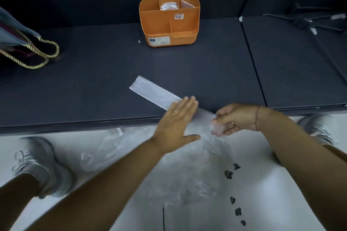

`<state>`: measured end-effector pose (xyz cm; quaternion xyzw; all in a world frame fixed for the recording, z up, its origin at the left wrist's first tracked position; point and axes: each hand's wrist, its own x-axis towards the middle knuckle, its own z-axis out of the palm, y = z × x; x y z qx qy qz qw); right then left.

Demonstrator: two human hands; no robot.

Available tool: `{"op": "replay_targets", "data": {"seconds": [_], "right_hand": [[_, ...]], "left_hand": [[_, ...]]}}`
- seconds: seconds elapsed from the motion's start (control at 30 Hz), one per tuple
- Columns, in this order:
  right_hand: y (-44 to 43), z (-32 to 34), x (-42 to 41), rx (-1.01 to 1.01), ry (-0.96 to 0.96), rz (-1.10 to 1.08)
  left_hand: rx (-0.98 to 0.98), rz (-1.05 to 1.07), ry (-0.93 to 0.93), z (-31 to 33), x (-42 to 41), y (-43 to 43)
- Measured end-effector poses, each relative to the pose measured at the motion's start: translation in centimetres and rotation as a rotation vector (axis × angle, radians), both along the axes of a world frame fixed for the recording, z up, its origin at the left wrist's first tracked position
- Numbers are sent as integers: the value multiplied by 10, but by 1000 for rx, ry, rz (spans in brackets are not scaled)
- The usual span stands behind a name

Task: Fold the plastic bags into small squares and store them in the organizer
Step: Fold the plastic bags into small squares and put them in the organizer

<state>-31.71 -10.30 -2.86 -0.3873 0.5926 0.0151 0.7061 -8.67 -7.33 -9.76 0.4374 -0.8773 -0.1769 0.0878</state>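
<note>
Status from my end, biggest item first.

Dark matte shelf (93,80): flat, hard-looking, carries everything. Orange organizer (155,24) stands at the back of it; I give all positions from there.

Loose plastic bags (187,174): thin, clear, crinkled film, heaped on the white floor well in front of the organizer, below the shelf edge. Not yet folded, so I judge most of the job is left.

Organizer: rigid smooth plastic, rounded corners, several compartments. The two rear ones each hold a folded bag (168,6); the front ones look empty. So two stored, as far as I can see.

Bag in work (150,92): folded into a long flat strip, lying diagonally in front of the organizer, near end at the shelf edge. Not a square yet; I'd say it needs folding end-over-end.

Left hand (176,124): flat, fingers straight, pressing the strip down near its near end.

Right hand (236,118): fingers curled, pinching the strip's crumpled near end, just right of the left hand.

Film looks slippery and springy; creases may not hold.
</note>
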Motion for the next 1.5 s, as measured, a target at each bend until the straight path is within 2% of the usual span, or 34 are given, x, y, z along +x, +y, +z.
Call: {"op": "replay_targets", "data": {"seconds": [0.07, 0.17, 0.2, 0.27, 0.37, 0.43, 0.53, 0.7, 0.97, 1.1, 1.13, 1.17, 1.23, 1.27, 1.33, 1.4, 1.5], "right_hand": [[6, 9, 7, -11, -84, 39], [6, 22, 9, -74, -117, 38], [3, 23, 8, -110, -104, -8], [-3, 23, 6, -233, -84, -125], [-8, 11, 19, -450, -168, -51], [-11, 3, 38, -470, -275, 35], [-20, -5, 61, -414, -359, 52], [-29, -16, 77, -397, -147, 80], [-32, -30, 101, -479, 178, 18], [-33, -33, 107, -473, 226, -47], [-33, -33, 108, -467, 237, -46], [-34, -33, 109, -459, 248, -40], [-36, -31, 110, -445, 262, -25], [-37, -29, 111, -441, 264, -21], [-37, -26, 112, -438, 266, -6], [-36, -22, 111, -435, 264, -2], [-32, -18, 106, -367, 213, -65]], "left_hand": [[-10, 81, 183, 2, -26, 24], [-64, 338, 463, 12, -39, 40], [12, 448, 564, 24, -38, 42], [301, 631, 768, 45, -32, 40], [612, 816, 943, 65, -18, 23], [746, 864, 976, 71, -6, 10], [829, 879, 983, 71, 10, -7], [963, 900, 1063, 60, 35, -35], [860, 1195, 1104, 31, 60, -76], [654, 1302, 1155, 25, 68, -85], [519, 1295, 1122, 25, 69, -83], [335, 1255, 999, 25, 70, -80], [-44, 1035, 648, 27, 66, -63], [-141, 876, 546, 27, 61, -51], [-111, 547, 409, 19, 51, -26], [6, 314, 267, 3, 50, -5], [34, 225, 103, -19, 61, 9]]}}
